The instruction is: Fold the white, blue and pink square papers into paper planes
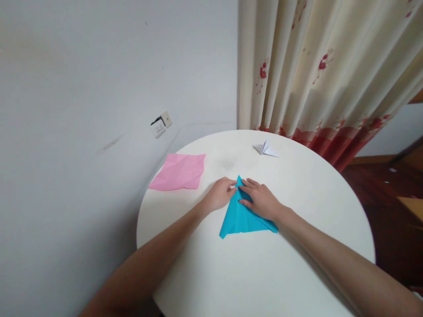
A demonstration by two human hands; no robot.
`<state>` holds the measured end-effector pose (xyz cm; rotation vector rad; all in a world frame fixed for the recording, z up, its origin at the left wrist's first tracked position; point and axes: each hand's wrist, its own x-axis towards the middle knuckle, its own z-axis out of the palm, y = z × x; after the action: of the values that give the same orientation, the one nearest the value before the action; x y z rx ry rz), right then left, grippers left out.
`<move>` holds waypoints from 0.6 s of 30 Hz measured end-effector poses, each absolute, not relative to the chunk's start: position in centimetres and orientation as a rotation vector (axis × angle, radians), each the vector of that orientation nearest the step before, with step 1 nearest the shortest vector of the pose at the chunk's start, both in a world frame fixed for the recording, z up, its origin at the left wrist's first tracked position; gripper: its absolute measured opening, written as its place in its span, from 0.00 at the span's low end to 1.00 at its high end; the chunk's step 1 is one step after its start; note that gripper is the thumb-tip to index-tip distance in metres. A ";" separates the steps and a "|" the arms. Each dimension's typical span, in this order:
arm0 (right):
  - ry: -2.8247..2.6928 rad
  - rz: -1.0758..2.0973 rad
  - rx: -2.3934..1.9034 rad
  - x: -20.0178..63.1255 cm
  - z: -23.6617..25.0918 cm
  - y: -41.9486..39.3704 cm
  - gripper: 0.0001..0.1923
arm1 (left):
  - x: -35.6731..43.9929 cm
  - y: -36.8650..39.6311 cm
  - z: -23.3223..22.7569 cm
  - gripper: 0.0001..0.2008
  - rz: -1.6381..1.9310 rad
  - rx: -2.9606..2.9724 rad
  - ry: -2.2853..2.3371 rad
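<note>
Both hands (left (220,193), right (261,200)) pressing blue folded paper (243,218), round table (257,273)

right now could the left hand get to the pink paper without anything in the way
Probably yes. The left hand rests at the tip of the blue paper, and only bare table lies between it and the pink paper to its left.

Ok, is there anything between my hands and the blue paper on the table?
Nothing visible. The left hand touches the blue paper at its top point, and the right hand lies flat on it. The pink sheet and small white fold lie apart.
</note>
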<state>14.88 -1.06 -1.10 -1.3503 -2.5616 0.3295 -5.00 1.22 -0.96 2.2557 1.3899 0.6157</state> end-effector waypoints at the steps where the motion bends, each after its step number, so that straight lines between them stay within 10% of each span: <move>1: -2.556 0.326 -1.341 14.6 -1.1 -1.2 0.28 | -4.9 0.8 -0.9 0.14 0.587 2.339 1.389; 8: -2.081 0.608 -1.418 14.2 -0.6 -0.8 0.13 | -3.9 -1.1 -0.2 0.15 0.444 2.569 1.404; 18: -1.111 1.438 -1.422 16.7 0.2 0.3 0.19 | -1.6 -2.5 -0.6 0.19 0.562 2.507 1.147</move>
<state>16.74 0.25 0.17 -1.4217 -1.1111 1.4381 -1.64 -2.48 -0.59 2.5066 1.1469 0.5620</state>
